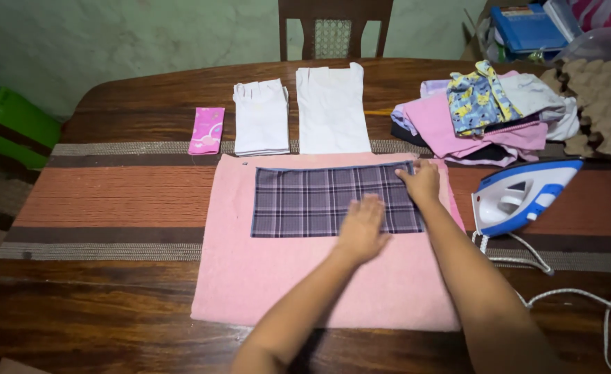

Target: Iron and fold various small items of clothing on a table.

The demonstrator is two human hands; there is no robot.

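Scanning from the left, I see a small pink patterned cloth (pixel 207 129), then two folded white garments (pixel 262 116) side by side on the wooden table (pixel 139 90). On the pink towel (pixel 284 284) lies the purple plaid cloth (pixel 305 201) — flat, near the towel's far edge. My left hand (pixel 361 228) presses on it palm down, fingers spread, gripping nothing. My right hand (pixel 421 183) pins its far right corner, fingers flat. Just beyond sits a blue-and-white iron (pixel 523 194) — behind it, a heap of mixed clothes (pixel 485 114).
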